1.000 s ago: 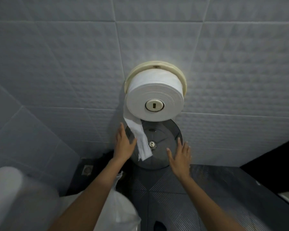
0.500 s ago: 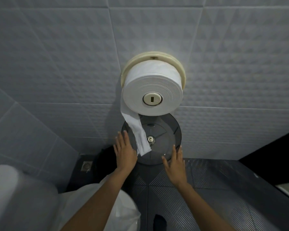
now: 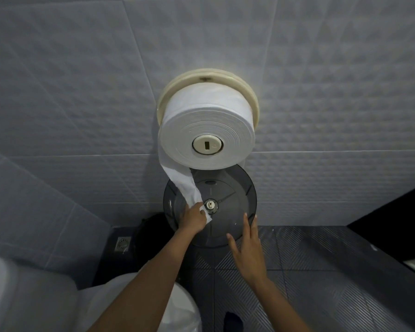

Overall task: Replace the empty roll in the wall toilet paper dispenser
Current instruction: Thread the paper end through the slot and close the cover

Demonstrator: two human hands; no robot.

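No legible text, label, brand or number was present. The dispenser and its cover carried no readable markings.

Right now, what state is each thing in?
Dispenser cover: hanging open below the roll.
New roll: mounted on the spindle, tail hanging loose.
Paper tail: pinched at its end by the left hand.
Right hand: open, flat against the cover's lower edge.
Backplate: fixed to the wall.

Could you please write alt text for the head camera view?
A full white paper roll sits on a cream wall dispenser whose smoky plastic cover hangs open below. The left hand pinches the roll's loose tail; the right hand rests open on the cover's rim.
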